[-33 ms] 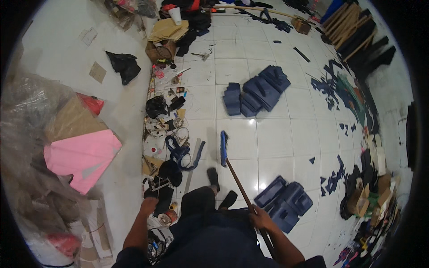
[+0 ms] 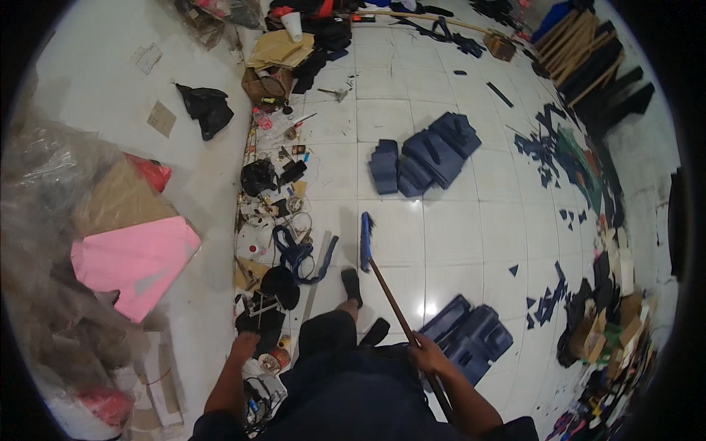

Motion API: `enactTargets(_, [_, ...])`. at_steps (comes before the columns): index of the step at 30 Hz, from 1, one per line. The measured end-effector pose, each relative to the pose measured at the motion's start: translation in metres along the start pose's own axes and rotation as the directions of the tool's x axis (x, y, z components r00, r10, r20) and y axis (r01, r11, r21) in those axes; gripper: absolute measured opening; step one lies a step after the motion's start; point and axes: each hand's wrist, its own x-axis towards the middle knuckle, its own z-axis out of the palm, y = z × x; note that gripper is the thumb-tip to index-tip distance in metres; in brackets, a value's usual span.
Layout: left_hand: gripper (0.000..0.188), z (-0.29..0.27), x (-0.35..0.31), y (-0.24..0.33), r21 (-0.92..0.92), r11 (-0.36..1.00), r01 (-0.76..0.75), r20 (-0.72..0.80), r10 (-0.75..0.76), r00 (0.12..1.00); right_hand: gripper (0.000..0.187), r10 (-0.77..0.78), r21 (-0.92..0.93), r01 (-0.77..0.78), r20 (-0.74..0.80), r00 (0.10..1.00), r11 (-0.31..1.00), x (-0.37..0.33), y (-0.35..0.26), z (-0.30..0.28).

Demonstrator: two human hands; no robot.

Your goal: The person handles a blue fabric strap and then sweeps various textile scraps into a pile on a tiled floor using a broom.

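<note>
The right hand is clamped around the handle of the broom, slanted apparently so its blue head meets the floor ahead. The left hand appears above clutter; its grip cannot be told.

Glossy white floor tiles with thin grout lines fill the middle of the frame, catching bright light spots. A broad white counter spans the left; a smudged pale wall rises along the right edge.
</note>
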Motion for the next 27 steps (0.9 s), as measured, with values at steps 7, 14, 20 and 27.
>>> enactTargets(7, [0.028, 0.028, 0.030, -0.035, -0.135, 0.854, 0.502, 0.239, -0.463, 0.853, 0.051, 0.110, -0.036, -0.105, 0.196, 0.974, 0.994, 0.194, -0.162, -0.075])
enactTargets(14, [0.026, -0.070, 0.096, 0.146, -0.569, 0.809, -0.148, -0.179, 0.054, 0.982, 0.035, 0.014, -0.143, 0.044, 0.380, 0.925, 0.989, 0.369, -0.257, -0.088])
enactTargets(20, [0.026, -0.103, 0.136, 0.253, -0.570, 0.822, -0.010, -0.292, -0.192, 0.937, 0.027, -0.449, -0.590, 0.549, 0.325, 0.832, 0.591, 0.527, -0.303, -0.183])
enactTargets(27, [0.040, -0.006, 0.127, 0.298, -0.573, 0.689, 0.445, 0.059, -0.507, 0.860, 0.041, 0.001, -0.495, 0.110, 0.220, 0.976, 0.862, 0.547, -0.418, -0.348])
